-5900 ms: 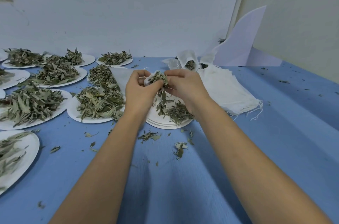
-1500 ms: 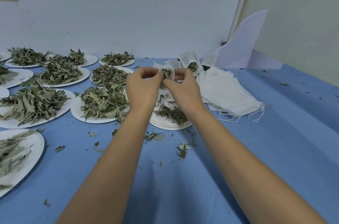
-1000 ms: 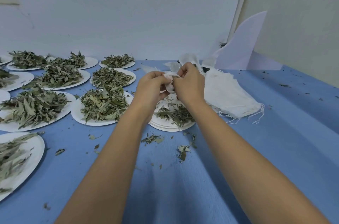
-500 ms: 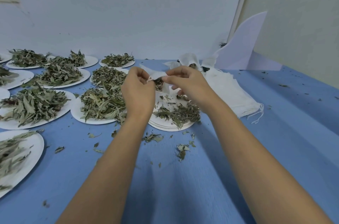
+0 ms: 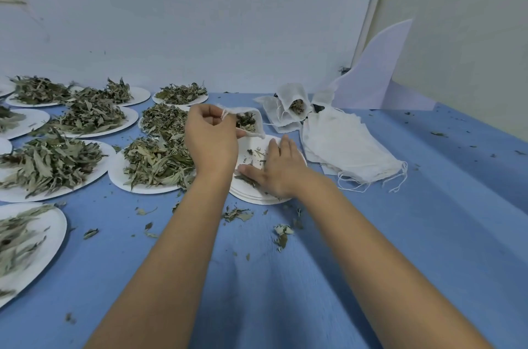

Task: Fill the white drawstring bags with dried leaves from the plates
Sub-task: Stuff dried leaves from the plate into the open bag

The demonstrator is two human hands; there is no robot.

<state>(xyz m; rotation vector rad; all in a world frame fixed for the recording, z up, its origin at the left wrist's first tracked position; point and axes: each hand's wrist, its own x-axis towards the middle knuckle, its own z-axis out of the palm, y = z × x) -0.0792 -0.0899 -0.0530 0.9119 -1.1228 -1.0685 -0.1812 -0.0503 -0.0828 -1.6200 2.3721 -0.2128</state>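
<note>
Your left hand [image 5: 211, 145] pinches the rim of a small white drawstring bag [image 5: 258, 126], thumb and fingers curled on the cloth. It holds the bag just above centre frame with the mouth turned right, and leaves already show inside. Your right hand [image 5: 278, 168] lies flat with its fingers straight and holds nothing. It presses on the last dried leaves [image 5: 247, 178] on the nearly bare stack of paper plates [image 5: 257, 198] at centre.

You are on the gathering step, and the bag looks only partly full. To do it well:

- Rake the leaves into one small bunch with your fingertips before you lift, because they look brittle and likely to crumble if squeezed hard.
- Bring the bag down close over the plate so any spill lands on the plate. There are already crumbs [image 5: 281, 233] on the blue tablecloth [image 5: 285, 277].
- Spread the mouth wider with your left fingers, and keep the drawstring out of the opening.
- Feed the long leaves in tip first.

This plate has too little left for a full bag. The heaped plate [image 5: 137, 188] just to the left is probably your next supply. The empty bags [image 5: 351, 151] lie in a pile at right, and a filled bag [image 5: 294, 104] stands behind them.
</note>
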